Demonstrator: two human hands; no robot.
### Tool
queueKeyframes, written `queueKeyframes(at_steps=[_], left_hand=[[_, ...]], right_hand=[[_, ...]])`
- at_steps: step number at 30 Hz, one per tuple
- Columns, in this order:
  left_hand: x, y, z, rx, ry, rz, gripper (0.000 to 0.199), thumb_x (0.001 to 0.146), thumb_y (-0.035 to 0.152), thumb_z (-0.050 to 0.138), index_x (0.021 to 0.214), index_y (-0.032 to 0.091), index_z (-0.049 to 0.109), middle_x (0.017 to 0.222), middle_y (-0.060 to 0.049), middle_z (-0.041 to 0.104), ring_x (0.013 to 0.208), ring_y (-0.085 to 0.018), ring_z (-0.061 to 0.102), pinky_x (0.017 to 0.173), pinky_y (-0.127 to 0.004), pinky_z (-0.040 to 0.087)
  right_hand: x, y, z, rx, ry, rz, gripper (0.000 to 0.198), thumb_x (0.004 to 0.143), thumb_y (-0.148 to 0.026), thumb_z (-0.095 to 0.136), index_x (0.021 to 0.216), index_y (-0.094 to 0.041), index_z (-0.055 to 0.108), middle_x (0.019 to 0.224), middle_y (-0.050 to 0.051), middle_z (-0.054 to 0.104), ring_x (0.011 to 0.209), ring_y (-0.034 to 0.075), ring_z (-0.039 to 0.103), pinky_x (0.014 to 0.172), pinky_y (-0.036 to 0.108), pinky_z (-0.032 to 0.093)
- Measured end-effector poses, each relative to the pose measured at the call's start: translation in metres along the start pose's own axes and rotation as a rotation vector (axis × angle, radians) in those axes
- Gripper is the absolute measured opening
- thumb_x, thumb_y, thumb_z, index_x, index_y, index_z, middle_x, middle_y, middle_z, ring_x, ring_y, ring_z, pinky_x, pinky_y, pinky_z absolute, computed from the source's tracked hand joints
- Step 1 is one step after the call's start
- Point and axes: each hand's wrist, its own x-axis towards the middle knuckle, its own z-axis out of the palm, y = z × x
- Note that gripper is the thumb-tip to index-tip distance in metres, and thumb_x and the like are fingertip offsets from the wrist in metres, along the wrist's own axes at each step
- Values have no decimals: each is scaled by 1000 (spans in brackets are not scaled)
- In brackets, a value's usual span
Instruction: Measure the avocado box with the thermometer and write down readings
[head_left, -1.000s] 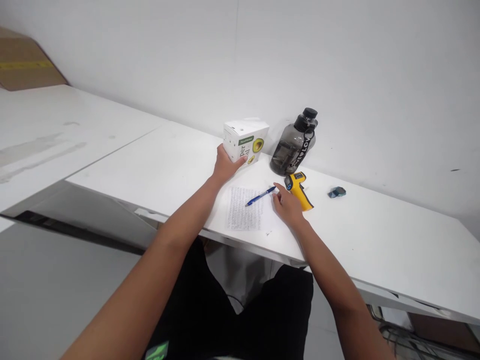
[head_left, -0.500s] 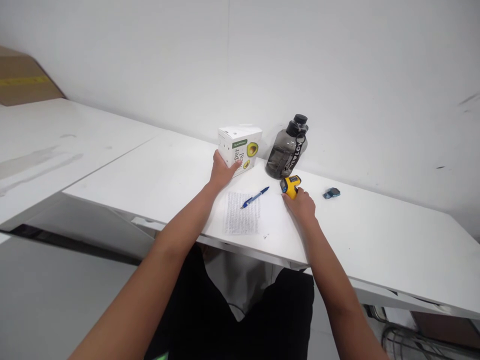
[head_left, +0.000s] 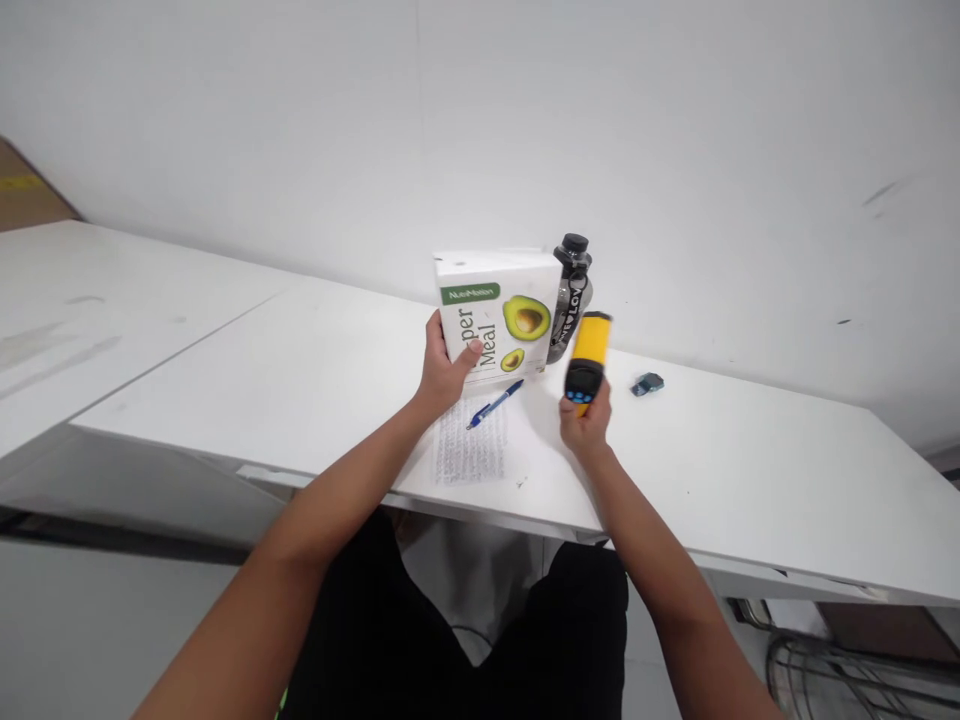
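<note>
A white box printed with avocados and the words "NutriMotion" and "Meal" is gripped at its lower left corner by my left hand, thumb across the front. My right hand is wrapped round the lower end of a yellow and black infrared thermometer, held up just right of the box. Its blue buttons face me. Below the box, a blue pen lies slantwise on a sheet of closely written paper. Partly hidden behind the box and the thermometer stands a dark, see-through water bottle with a black cap.
A small bluish object, too small to name, lies right of the thermometer on the white table. The wall rises behind the table. A cardboard box stands at the far left. Beneath the table at right is a wire frame.
My left hand has turned the box's printed front more toward me and brought it closer, covering part of the bottle. My right hand has lifted the thermometer and tipped it upright.
</note>
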Motion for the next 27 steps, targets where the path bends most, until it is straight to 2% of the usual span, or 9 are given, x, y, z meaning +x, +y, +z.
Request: queueKeyframes(at_steps=[3,6,9,17,27], left_hand=[[-6,0,-1,83,-83,37,85,84,67,80,151,29,42,144,-15,62,130,-33,67,105,-50,61],[-3,-1,-7,141,-119,41,90,83,69,80,153,30,40,148,-16,59,135,-35,63,108,-53,59],[3,-1,-13,143,-168,7,92,82,71,79,154,29,39,147,-17,59,136,-36,63,108,-55,59],[9,1,-18,100,-234,-15,87,82,70,79,149,29,43,142,-15,65,131,-36,67,105,-55,61],[10,-1,-20,98,-249,-22,85,82,67,80,149,29,44,142,-15,65,132,-36,66,107,-55,60]], right_hand=[[-1,-13,2,-1,-112,-58,77,97,-81,41,137,-18,57,101,13,73,80,27,72,72,42,62],[3,-23,-2,-36,-273,19,84,94,-87,34,135,-18,61,96,12,74,79,27,72,74,42,62],[4,-25,-7,-41,-355,90,87,91,-91,31,128,-19,64,88,11,73,76,27,71,73,42,62],[4,-25,-8,139,-385,154,80,90,-93,33,116,-22,62,83,8,72,69,24,69,66,39,60],[9,-30,-12,114,-430,154,80,87,-95,34,110,-24,62,79,7,72,69,24,70,65,39,59]])
